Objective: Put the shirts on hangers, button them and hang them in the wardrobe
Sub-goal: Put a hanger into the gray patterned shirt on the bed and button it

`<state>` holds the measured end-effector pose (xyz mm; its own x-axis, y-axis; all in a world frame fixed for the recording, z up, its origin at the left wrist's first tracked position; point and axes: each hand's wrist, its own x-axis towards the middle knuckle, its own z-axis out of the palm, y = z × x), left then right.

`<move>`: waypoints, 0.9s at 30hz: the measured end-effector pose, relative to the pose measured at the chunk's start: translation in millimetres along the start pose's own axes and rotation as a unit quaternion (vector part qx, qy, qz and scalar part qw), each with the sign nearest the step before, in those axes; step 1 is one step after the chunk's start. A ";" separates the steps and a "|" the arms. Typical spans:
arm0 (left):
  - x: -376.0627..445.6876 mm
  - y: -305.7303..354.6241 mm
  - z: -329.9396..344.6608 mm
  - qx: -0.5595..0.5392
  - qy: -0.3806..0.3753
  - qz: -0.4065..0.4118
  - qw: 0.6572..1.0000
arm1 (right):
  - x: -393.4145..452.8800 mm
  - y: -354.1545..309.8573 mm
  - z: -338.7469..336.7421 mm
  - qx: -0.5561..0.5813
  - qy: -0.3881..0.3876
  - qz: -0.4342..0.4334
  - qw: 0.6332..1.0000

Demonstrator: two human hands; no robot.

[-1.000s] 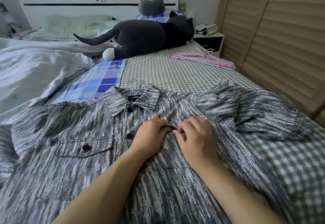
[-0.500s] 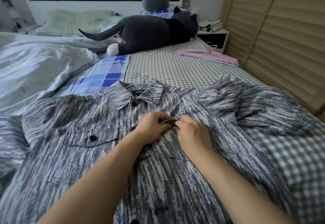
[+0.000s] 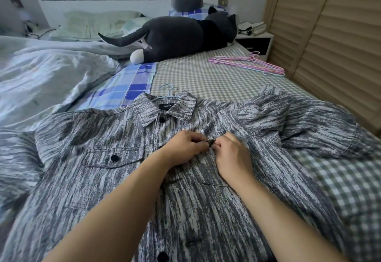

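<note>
A grey streaked shirt (image 3: pixel 99 179) lies front up on the checked bed (image 3: pixel 206 76). A light blue hanger hook (image 3: pixel 168 88) sticks out past its collar. The top button under the collar is fastened. My left hand (image 3: pixel 183 148) and my right hand (image 3: pixel 228 154) meet over the right chest of the shirt. Both pinch the edge of the placket fabric and a dark button between their fingertips. More dark buttons show on the left pocket flap and low down on the front.
A pile of pink and blue hangers (image 3: pixel 247 65) lies at the bed's far right. A big dark plush cat (image 3: pixel 181 35) lies across the bed. A rumpled quilt (image 3: pixel 41 72) fills the left. Slatted wardrobe doors (image 3: pixel 329 45) stand on the right, beside a nightstand (image 3: pixel 255 43).
The view has tilted and shifted slightly. Both hands stay pinched together at the same spot on the shirt front, working the fabric in small movements.
</note>
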<state>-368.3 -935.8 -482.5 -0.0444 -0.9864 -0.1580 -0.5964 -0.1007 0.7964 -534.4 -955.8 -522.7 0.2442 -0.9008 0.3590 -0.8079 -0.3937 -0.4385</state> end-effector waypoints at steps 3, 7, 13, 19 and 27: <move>0.6 2.6 -5.4 -0.112 -0.042 -0.079 0.990 | 0.9 2.7 -0.7 -0.002 -0.001 -0.003 1.000; 10.1 2.8 -13.9 -0.114 -0.077 -0.095 0.986 | 0.9 3.8 1.4 0.005 0.008 -0.009 1.000; 15.3 2.9 -7.5 0.056 -0.015 -0.006 0.998 | 1.7 4.8 2.5 0.009 0.019 -0.022 1.000; 17.1 4.2 15.6 0.133 0.033 0.090 0.986 | 2.2 2.8 1.9 0.048 0.014 0.016 0.999; 10.8 -11.2 19.7 0.252 0.124 0.248 0.927 | 16.5 13.5 -42.9 0.028 -0.121 -0.021 0.992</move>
<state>-377.9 -942.8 -504.7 -0.2654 -0.9008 0.3436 -0.8533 0.3854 0.3513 -564.3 -968.1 -487.4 0.4036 -0.8986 0.1721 -0.7655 -0.4346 -0.4744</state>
